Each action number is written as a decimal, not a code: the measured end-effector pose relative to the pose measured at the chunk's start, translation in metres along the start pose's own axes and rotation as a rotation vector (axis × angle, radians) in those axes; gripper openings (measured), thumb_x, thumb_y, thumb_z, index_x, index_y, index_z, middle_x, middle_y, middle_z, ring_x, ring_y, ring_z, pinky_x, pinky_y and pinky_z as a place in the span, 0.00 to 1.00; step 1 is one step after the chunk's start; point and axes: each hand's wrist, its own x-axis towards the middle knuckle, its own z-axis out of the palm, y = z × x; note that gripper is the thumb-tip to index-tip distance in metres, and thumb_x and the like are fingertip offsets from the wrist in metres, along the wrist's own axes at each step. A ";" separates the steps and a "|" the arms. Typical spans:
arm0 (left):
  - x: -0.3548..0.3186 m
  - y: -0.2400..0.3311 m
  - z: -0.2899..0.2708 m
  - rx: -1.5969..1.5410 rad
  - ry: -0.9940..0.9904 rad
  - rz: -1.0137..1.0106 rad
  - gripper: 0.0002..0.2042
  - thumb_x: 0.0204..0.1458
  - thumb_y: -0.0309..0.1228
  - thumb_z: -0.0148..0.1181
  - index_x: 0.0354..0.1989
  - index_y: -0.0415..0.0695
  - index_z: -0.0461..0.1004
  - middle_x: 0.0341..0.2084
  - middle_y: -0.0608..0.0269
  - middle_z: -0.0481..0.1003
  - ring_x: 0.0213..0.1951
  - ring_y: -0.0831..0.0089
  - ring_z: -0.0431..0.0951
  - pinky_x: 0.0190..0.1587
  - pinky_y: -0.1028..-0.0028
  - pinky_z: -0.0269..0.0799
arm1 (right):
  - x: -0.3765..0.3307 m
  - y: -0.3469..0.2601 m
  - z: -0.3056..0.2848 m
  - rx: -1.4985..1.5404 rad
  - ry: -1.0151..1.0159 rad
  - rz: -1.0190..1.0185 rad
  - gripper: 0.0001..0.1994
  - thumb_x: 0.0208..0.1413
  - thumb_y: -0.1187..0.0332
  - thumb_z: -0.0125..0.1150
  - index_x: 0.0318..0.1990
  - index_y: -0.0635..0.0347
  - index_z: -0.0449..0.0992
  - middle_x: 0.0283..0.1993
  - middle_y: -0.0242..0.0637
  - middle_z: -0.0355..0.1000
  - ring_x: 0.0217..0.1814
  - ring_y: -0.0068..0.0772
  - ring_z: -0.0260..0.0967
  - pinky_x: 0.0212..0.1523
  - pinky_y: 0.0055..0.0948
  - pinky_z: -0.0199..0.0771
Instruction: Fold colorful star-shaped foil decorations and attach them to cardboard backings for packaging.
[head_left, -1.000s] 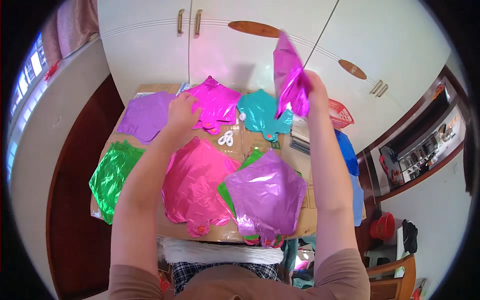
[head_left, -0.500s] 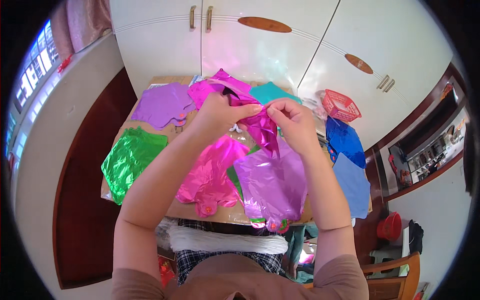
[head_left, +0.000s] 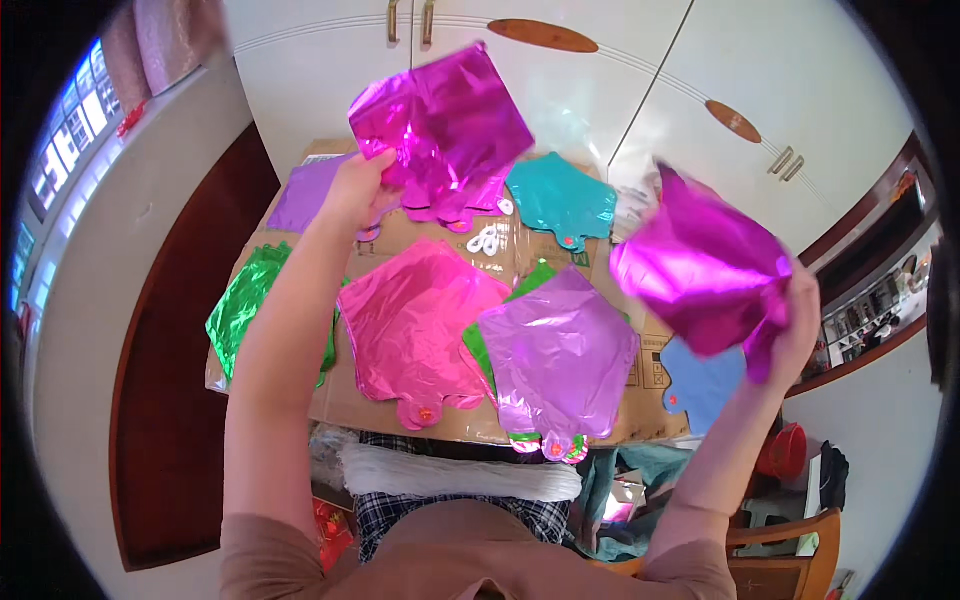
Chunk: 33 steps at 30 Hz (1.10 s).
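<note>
Our left hand (head_left: 362, 188) pinches a magenta foil (head_left: 455, 125), our right hand (head_left: 798, 315) a second foil (head_left: 700, 262); we should grip lightly, limiting creases.

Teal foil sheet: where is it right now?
In the head view, the teal foil sheet lies near the far edge of the cardboard, just right of centre, right of the white loops and of the magenta sheet in the left hand.

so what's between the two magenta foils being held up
In the head view, mainly the teal foil shows between the left magenta foil and right magenta foil, lying on the cardboard.
</note>
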 end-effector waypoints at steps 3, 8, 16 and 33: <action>0.054 -0.013 -0.010 -0.255 0.118 -0.023 0.10 0.60 0.28 0.49 0.48 0.40 0.67 0.43 0.54 0.72 0.39 0.59 0.77 0.43 0.59 0.75 | -0.059 0.010 0.034 -0.323 -0.241 0.062 0.03 0.55 0.74 0.55 0.32 0.63 0.74 0.44 0.38 0.72 0.46 0.27 0.67 0.48 0.28 0.66; 0.101 -0.055 -0.003 0.183 0.373 -0.131 0.09 0.55 0.25 0.55 0.42 0.36 0.68 0.37 0.51 0.73 0.34 0.58 0.78 0.29 0.65 0.77 | -0.094 0.033 0.054 -0.583 -0.587 -0.270 0.03 0.46 0.78 0.59 0.29 0.62 0.72 0.42 0.44 0.73 0.42 0.41 0.71 0.46 0.34 0.69; 0.130 -0.080 -0.031 0.868 0.322 -0.157 0.13 0.48 0.27 0.63 0.37 0.33 0.70 0.21 0.53 0.75 0.17 0.66 0.77 0.11 0.70 0.67 | -0.025 -0.018 0.036 -0.578 -0.268 -0.387 0.03 0.46 0.78 0.58 0.30 0.63 0.73 0.41 0.44 0.73 0.37 0.33 0.69 0.40 0.29 0.68; -0.023 -0.033 0.041 1.501 -0.032 0.537 0.19 0.50 0.42 0.59 0.42 0.39 0.75 0.38 0.49 0.77 0.41 0.55 0.77 0.44 0.61 0.72 | -0.143 0.083 0.079 -0.599 -0.806 -0.099 0.04 0.43 0.74 0.61 0.26 0.60 0.71 0.33 0.38 0.70 0.34 0.41 0.69 0.36 0.36 0.66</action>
